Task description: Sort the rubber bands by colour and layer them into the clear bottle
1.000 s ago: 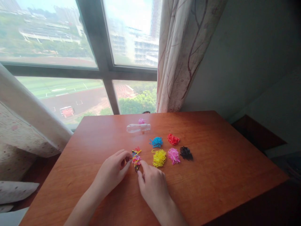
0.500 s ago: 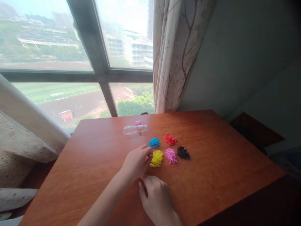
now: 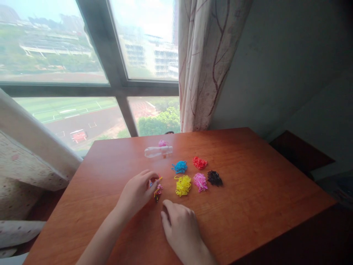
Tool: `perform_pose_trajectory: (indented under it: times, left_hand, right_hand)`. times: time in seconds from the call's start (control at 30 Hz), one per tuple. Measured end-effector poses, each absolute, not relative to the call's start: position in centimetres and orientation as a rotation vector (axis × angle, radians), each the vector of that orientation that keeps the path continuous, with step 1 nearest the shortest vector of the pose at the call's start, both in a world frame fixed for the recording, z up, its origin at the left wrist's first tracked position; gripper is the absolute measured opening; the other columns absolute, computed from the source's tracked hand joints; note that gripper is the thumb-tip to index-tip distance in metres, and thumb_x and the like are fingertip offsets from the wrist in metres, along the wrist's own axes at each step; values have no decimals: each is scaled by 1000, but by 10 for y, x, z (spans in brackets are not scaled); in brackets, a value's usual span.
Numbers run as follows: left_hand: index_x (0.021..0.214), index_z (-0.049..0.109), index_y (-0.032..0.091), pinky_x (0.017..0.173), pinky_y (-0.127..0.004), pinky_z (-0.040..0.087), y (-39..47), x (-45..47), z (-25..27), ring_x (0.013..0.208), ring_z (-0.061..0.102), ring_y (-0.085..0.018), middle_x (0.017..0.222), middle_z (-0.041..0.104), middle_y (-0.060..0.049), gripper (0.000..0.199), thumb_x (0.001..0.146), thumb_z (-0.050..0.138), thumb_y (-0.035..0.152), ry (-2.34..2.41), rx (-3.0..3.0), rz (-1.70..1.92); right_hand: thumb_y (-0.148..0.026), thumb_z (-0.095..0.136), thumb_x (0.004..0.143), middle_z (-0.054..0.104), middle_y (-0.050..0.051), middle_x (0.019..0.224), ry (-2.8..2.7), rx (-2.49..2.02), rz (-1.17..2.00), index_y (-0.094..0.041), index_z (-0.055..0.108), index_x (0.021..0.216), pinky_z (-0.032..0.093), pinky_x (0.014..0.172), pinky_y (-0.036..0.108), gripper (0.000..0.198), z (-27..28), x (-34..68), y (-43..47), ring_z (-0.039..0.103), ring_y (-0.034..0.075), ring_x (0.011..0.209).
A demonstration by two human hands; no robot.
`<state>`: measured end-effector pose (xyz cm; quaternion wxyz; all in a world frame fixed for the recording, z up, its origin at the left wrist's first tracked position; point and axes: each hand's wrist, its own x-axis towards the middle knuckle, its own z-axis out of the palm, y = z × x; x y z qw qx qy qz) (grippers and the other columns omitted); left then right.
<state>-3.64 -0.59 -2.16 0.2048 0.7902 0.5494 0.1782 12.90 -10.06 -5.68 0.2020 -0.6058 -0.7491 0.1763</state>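
Note:
On the wooden table (image 3: 234,221), my left hand (image 3: 136,191) has its thumb and fingers pinched together, with a bit of yellow rubber band at the tips. Under and beside those fingertips lies a small mixed heap of rubber bands (image 3: 157,194), partly hidden by the hand. My right hand (image 3: 182,222) rests loosely curled on the tabletop, just right of that heap, and nothing shows in it. Beyond my hands sit separate piles of rubber bands: yellow (image 3: 183,185), blue (image 3: 180,167), red (image 3: 200,162), pink (image 3: 200,182) and black (image 3: 214,178).
A clear plastic bag or sleeve (image 3: 157,151) lies near the far edge, with a pinkish-purple item (image 3: 163,143) behind it. A window (image 3: 121,88) and curtains (image 3: 204,66) rise past the table. Grey wall (image 3: 275,66) stands at the right.
My left hand has moved left from the yellow pile to the mixed heap, which it hid before. A yellow loop now sticks out leftward from the yellow pile. My right hand has barely shifted.

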Motion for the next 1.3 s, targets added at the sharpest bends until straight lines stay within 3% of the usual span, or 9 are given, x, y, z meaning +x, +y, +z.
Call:
perform_pose_trajectory:
  times: [0.3,0.43,0.7,1.3]
  left_hand:
    - [88,67,22,69,-28,44,-15,-63,-39,74,61,-18,85,69,-3,21,89,48,32,1593,2098,539]
    - [89,67,22,73,-29,45,-15,-61,-39,80,63,-19,89,69,-4,21,89,48,31,1586,2099,546]
    - [90,67,23,72,-29,45,-18,-61,-37,81,63,-19,92,68,-3,22,90,47,30,1597,2112,524]
    - [93,67,23,71,-29,44,-18,-61,-36,83,64,-20,95,67,-4,23,91,46,31,1600,2123,470]
  right_hand:
    - [-25,66,87,72,4,90,-2041,-1873,528,-23,62,96,40,66,28,10,-44,104,-80,68,23,83]
    - [-20,60,90,72,3,89,-2050,-1880,507,-23,61,94,40,65,28,5,-47,101,-76,68,22,82]
    - [-10,56,88,72,1,83,-2029,-1786,456,-24,63,92,37,62,27,15,-56,111,-82,68,19,77]
    - [-10,62,85,68,-4,71,-2023,-1751,442,-24,60,80,27,57,27,15,-52,122,-89,64,15,65]
